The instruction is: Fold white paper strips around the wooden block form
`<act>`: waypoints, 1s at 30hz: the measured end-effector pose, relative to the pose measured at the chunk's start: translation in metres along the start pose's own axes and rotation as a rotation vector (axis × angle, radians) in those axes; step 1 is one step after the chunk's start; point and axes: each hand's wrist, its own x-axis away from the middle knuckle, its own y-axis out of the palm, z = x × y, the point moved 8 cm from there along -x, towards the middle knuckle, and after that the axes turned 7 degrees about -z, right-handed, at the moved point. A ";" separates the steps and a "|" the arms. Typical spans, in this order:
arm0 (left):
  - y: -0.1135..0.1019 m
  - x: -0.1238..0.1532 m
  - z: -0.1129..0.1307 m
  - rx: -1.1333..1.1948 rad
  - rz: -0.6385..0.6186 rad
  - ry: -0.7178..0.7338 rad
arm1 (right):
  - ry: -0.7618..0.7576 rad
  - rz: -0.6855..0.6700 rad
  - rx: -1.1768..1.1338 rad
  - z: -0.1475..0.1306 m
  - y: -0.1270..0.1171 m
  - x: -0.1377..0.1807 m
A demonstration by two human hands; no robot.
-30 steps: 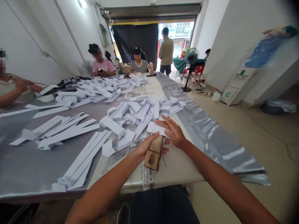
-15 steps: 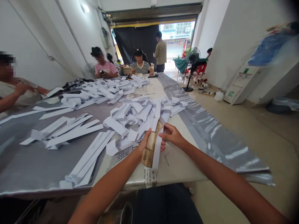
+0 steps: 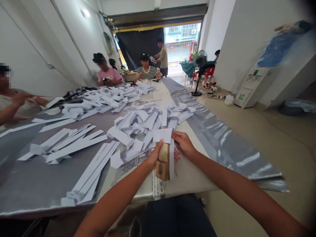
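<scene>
The left hand (image 3: 154,156) grips a wooden block (image 3: 163,162), fingers clenched around it, above the near table edge (image 3: 187,184). The right hand (image 3: 183,144), at the block's 2 o'clock, pinches a white paper strip (image 3: 166,138) draped over the block's top. Folded paper pile (image 3: 145,120) lies at 12 o'clock.

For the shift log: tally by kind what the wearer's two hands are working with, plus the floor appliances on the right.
brown wooden block: 1, gripped in the left hand
white paper strip: 1, draped over the block, pinched by the right hand
black standing fan: 1
white water dispenser: 1
Total: 4
</scene>
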 end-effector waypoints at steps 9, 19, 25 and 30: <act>-0.008 -0.001 0.006 0.185 0.156 0.052 | -0.357 0.085 0.593 -0.027 -0.004 0.001; -0.021 0.006 0.023 0.192 0.208 0.121 | -0.423 -0.347 0.847 -0.033 0.023 0.007; -0.011 0.010 0.015 -0.022 -0.005 -0.170 | -0.468 -0.064 0.631 -0.065 -0.014 0.000; -0.002 0.025 -0.008 -0.227 -0.137 -0.475 | -0.304 -0.411 0.556 -0.063 -0.010 -0.002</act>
